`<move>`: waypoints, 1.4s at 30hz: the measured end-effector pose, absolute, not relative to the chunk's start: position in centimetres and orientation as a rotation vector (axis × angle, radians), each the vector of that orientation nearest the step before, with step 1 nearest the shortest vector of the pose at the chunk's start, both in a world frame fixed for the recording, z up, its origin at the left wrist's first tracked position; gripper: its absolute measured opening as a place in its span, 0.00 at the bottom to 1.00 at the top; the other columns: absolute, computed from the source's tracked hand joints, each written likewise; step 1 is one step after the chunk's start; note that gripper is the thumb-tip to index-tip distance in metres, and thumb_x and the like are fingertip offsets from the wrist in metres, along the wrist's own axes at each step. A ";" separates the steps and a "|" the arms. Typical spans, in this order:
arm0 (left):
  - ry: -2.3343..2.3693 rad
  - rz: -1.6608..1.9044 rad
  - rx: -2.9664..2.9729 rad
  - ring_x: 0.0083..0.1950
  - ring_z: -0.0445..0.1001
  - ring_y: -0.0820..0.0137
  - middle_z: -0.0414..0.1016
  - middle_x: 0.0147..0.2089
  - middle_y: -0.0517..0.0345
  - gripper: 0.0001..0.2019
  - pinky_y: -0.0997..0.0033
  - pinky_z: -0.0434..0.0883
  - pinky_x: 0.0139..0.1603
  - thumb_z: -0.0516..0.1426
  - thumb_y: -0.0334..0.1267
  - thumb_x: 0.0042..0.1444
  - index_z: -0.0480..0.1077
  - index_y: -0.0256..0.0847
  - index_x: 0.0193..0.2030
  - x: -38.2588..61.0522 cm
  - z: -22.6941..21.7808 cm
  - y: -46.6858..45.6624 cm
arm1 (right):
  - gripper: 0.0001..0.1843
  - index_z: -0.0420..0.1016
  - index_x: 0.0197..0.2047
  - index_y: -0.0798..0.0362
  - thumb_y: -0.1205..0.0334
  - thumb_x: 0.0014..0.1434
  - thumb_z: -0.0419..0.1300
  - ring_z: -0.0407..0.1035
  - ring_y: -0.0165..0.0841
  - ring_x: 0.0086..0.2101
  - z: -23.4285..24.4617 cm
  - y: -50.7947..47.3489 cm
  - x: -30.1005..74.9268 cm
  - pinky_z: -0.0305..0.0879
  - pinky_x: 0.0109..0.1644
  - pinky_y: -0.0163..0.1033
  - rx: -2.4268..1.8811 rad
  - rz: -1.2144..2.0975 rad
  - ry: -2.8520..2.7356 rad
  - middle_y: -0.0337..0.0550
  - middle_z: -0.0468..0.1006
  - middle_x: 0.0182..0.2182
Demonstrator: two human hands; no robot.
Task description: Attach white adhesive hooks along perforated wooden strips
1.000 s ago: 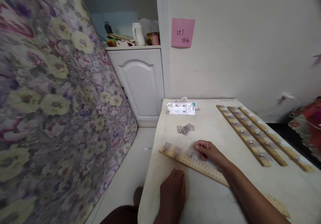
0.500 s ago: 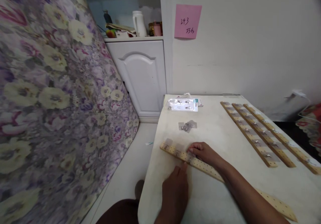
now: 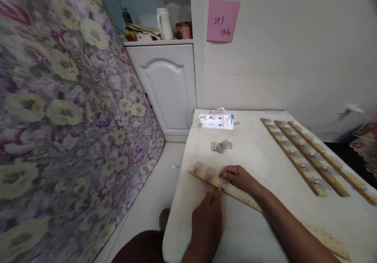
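A pale wooden strip with rows of small holes point(image 3: 243, 195) lies slanted across the table, part of it hidden beneath my right forearm. Two clear square adhesive hooks sit on its far left end, including the end hook point(image 3: 197, 168). A third clear adhesive hook point(image 3: 224, 183) is over the strip, its upper edge pinched in my right hand point(image 3: 240, 178). My left hand point(image 3: 207, 218) is closed against the strip's near edge, with the index fingertip by the third hook's lower edge. Whether this hook is stuck down, I cannot tell.
Beyond the strip lies a small pile of clear hooks point(image 3: 220, 147). Packaged hooks point(image 3: 215, 121) are at the table's back edge. Three more strips bearing hooks, one of them the left strip point(image 3: 290, 153), line the right side. A floral curtain point(image 3: 73, 121) hangs at left.
Both hands stay almost in place at the third hook, which now shows more clearly under the fingers. The view has shifted slightly.
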State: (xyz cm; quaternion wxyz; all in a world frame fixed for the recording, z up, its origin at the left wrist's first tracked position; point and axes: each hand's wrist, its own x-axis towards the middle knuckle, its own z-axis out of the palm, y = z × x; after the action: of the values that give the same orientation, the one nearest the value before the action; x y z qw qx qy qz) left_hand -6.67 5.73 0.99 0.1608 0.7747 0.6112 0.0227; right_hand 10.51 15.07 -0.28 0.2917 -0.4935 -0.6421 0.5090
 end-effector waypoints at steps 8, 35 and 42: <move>1.754 0.033 2.252 0.39 0.73 0.68 0.69 0.47 0.53 0.28 0.73 0.68 0.34 0.43 0.28 0.59 0.51 0.48 0.66 -6.7 0.5 5.8 | 0.13 0.77 0.30 0.55 0.55 0.55 0.56 0.58 0.27 0.24 -0.5 15.2 10.4 0.54 0.28 0.33 -1.300 1.358 -1.696 0.36 0.70 0.21; 1.758 0.072 2.305 0.40 0.73 0.67 0.70 0.46 0.51 0.27 0.72 0.68 0.35 0.44 0.28 0.59 0.52 0.47 0.65 -6.8 0.0 5.6 | 0.14 0.77 0.30 0.55 0.54 0.54 0.57 0.57 0.27 0.22 -1.2 15.1 10.3 0.52 0.26 0.33 -1.307 1.360 -1.653 0.35 0.69 0.19; 1.756 0.059 2.305 0.39 0.73 0.67 0.69 0.46 0.51 0.27 0.72 0.68 0.35 0.44 0.28 0.60 0.51 0.47 0.66 -6.8 0.2 5.6 | 0.14 0.77 0.31 0.54 0.53 0.54 0.57 0.60 0.28 0.24 -1.2 15.0 10.3 0.54 0.27 0.33 -1.308 1.327 -1.674 0.37 0.71 0.22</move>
State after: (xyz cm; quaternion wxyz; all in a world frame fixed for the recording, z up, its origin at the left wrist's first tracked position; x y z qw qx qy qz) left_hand -6.77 5.62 0.20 0.1212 0.7894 0.6014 0.0203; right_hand 10.32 15.05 -1.17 0.3128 -0.4959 -0.6348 0.5032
